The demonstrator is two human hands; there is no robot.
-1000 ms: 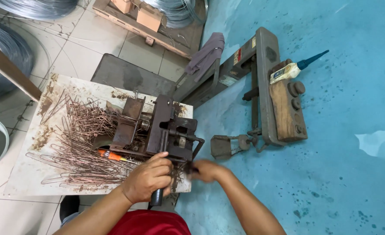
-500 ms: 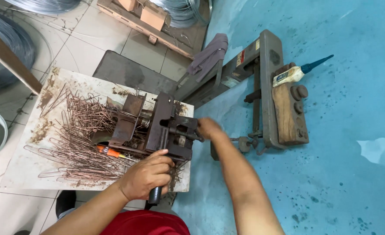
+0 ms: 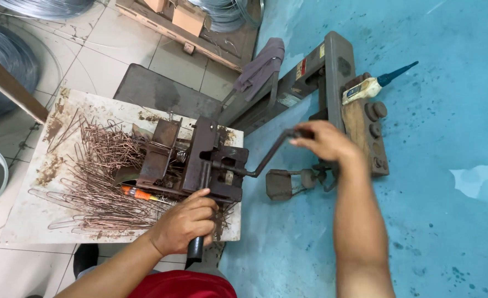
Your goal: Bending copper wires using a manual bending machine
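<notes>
Left hand sat low and near the body, knuckles up, fingers curled into a closed fist, thumb tucked along the side. Left forearm ran in bare from the lower left edge, rising toward the wrist, wrist roughly straight. Right hand was well out ahead and to the right, far from the left, palm down, fingers wrapped shut and pointing left. Right arm came up nearly straight from the bottom edge, elbown extended, forearm bare, wrist bent slightly inward toward the left
</notes>
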